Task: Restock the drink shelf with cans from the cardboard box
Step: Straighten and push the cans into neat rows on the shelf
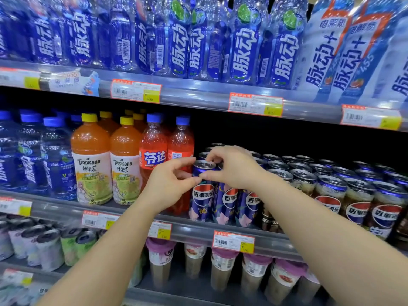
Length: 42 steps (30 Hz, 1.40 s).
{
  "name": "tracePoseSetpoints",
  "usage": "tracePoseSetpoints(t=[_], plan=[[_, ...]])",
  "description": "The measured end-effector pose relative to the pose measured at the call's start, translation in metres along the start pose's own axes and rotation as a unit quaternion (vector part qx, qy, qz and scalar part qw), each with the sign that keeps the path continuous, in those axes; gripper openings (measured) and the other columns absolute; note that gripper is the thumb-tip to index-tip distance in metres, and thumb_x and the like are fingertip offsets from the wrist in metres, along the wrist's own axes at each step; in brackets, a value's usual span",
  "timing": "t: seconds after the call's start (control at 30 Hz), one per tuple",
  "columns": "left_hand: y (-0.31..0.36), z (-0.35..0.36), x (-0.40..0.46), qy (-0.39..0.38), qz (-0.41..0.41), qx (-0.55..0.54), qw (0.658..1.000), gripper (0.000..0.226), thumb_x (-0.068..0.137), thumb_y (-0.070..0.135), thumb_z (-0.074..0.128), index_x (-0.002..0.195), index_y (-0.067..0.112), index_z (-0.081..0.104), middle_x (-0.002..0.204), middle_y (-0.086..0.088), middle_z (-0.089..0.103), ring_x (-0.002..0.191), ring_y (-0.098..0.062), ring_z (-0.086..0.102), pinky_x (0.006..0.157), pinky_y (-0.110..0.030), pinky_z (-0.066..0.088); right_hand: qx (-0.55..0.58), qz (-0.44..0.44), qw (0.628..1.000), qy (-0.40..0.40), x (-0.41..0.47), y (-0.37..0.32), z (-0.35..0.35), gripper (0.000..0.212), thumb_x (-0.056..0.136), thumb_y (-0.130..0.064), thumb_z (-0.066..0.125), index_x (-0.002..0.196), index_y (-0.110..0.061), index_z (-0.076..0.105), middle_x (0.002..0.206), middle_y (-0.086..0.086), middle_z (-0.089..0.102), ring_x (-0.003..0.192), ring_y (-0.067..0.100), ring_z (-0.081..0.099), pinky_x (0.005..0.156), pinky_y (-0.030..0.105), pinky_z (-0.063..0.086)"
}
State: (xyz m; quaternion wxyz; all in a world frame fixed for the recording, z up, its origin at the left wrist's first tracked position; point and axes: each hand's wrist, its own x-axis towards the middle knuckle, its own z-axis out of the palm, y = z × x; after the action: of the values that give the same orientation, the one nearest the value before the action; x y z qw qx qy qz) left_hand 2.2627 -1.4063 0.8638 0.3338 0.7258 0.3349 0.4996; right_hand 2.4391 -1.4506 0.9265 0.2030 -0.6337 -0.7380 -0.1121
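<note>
Left grip (pixel 171 181): thumb and forefinger curled around the left side of the front can (pixel 202 191), thumb tip at its upper wall, forefinger near the rim; closed on the can.
Right grip (pixel 229 167): fingers arched over the same can's top from the right, thumb pressed to its upper wall beside the left thumb; closed on the can.
Can relative to grips: upright between both hands, silver lid (pixel 204 164) visible in the gap between the fingers, lower body with the round red-and-blue logo showing below the hands.
Can position: on the middle shelf (pixel 198 228), at the front edge, leftmost of the blue cans.
Immediate neighbours: two matching blue cans (pixel 239 206) just beside it on the right; red soda bottles (pixel 154 160) touching or just beside it on the left, partly hidden by the left hand.
Further right: rows of darker cans (pixel 357 202) with the same logo, standing upright.
Further left: orange juice bottles (pixel 92 160), then blue-labelled water bottles (pixel 33 155).
Shelf edge: price tags (pixel 233 241) along the front rail.
Upper shelf: blue-labelled bottles (pixel 240 45).
Lower shelf: lidded cups (pixel 223 268).
Cardboard box: out of view.
</note>
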Motion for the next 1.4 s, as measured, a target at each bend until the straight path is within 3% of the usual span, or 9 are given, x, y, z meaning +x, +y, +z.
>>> tracePoseSetpoints(t=[0.13,0.3,0.43,0.67,0.97,1.1,1.2,1.3,1.4], plan=[[-0.003,-0.002,0.001,-0.007,0.002,-0.012,1.000,0.051,0.074,0.021,0.080,0.120,0.033,0.062,0.088,0.004,0.074,0.088,-0.002,0.068,0.087,-0.026,0.051,-0.065,0.028,0.995,-0.068,-0.011,0.028,-0.020,0.063,0.075,-0.067,0.064,0.130,-0.039,0.055,0.130,-0.004,0.055,0.126,0.023,0.045,0.107,0.042,0.034],[-0.008,0.003,-0.001,-0.019,0.052,0.056,0.997,0.048,0.080,0.020,0.075,0.123,0.035,0.059,0.116,0.016,0.060,0.084,-0.003,0.062,0.082,-0.019,0.051,-0.019,0.046,0.996,-0.071,-0.024,0.043,-0.021,0.039,0.081,-0.058,0.064,0.112,-0.034,0.063,0.121,-0.015,0.060,0.131,0.016,0.041,0.118,0.045,0.009],[-0.015,0.005,-0.002,-0.058,0.102,0.169,0.979,0.056,0.084,0.024,0.071,0.134,0.038,0.049,0.126,0.025,0.041,0.091,-0.006,0.053,0.086,-0.026,0.051,-0.075,0.058,0.995,-0.033,-0.019,0.032,-0.015,0.046,0.071,-0.073,0.062,0.092,-0.033,0.060,0.099,-0.011,0.055,0.115,0.020,0.044,0.113,0.045,0.015],[-0.009,0.002,-0.001,-0.068,0.139,0.255,0.954,0.058,0.084,0.028,0.069,0.136,0.036,0.045,0.137,0.023,0.041,0.088,0.004,0.052,0.086,-0.026,0.050,0.017,0.031,0.997,-0.064,-0.030,0.055,-0.019,0.044,0.076,-0.060,0.068,0.115,-0.038,0.062,0.120,-0.008,0.055,0.122,0.020,0.042,0.105,0.041,0.034],[-0.011,0.000,-0.001,-0.083,0.111,0.219,0.966,0.069,0.078,0.027,0.076,0.137,0.041,0.043,0.138,0.035,0.033,0.095,-0.001,0.057,0.089,-0.031,0.052,0.029,0.019,0.999,-0.032,-0.030,0.060,-0.017,0.048,0.077,-0.055,0.072,0.120,-0.036,0.063,0.124,-0.004,0.055,0.120,0.018,0.044,0.103,0.039,0.039],[-0.006,0.005,-0.001,-0.027,0.143,0.197,0.970,0.060,0.075,0.034,0.078,0.130,0.036,0.053,0.139,0.022,0.045,0.098,0.000,0.055,0.087,-0.023,0.046,-0.006,0.044,0.997,-0.055,-0.034,0.082,-0.034,0.051,0.081,-0.053,0.068,0.129,-0.037,0.058,0.128,-0.002,0.056,0.121,0.022,0.048,0.103,0.043,0.041],[0.009,0.022,0.001,-0.007,0.223,0.224,0.949,0.055,0.072,0.048,0.071,0.122,0.027,0.063,0.129,0.008,0.059,0.117,-0.009,0.052,0.099,-0.028,0.038,-0.024,0.055,0.995,-0.081,-0.038,0.091,-0.034,0.039,0.083,-0.047,0.068,0.121,-0.036,0.064,0.123,-0.005,0.059,0.116,0.020,0.051,0.100,0.041,0.043],[0.024,0.040,0.004,-0.013,0.265,0.229,0.937,0.055,0.069,0.048,0.069,0.116,0.019,0.067,0.106,0.009,0.067,0.109,-0.019,0.055,0.097,-0.031,0.037,0.025,0.065,0.996,-0.047,-0.041,0.090,-0.031,0.023,0.079,-0.045,0.074,0.100,-0.038,0.068,0.109,-0.009,0.063,0.106,0.017,0.056,0.095,0.042,0.047],[0.020,0.050,0.008,-0.036,0.267,0.237,0.933,0.058,0.068,0.055,0.066,0.117,0.024,0.067,0.115,0.011,0.066,0.116,-0.016,0.055,0.103,-0.042,0.037,0.009,0.083,0.996,-0.017,-0.043,0.086,-0.031,0.021,0.076,-0.053,0.074,0.084,-0.040,0.059,0.099,-0.013,0.065,0.103,0.015,0.054,0.096,0.037,0.043]])
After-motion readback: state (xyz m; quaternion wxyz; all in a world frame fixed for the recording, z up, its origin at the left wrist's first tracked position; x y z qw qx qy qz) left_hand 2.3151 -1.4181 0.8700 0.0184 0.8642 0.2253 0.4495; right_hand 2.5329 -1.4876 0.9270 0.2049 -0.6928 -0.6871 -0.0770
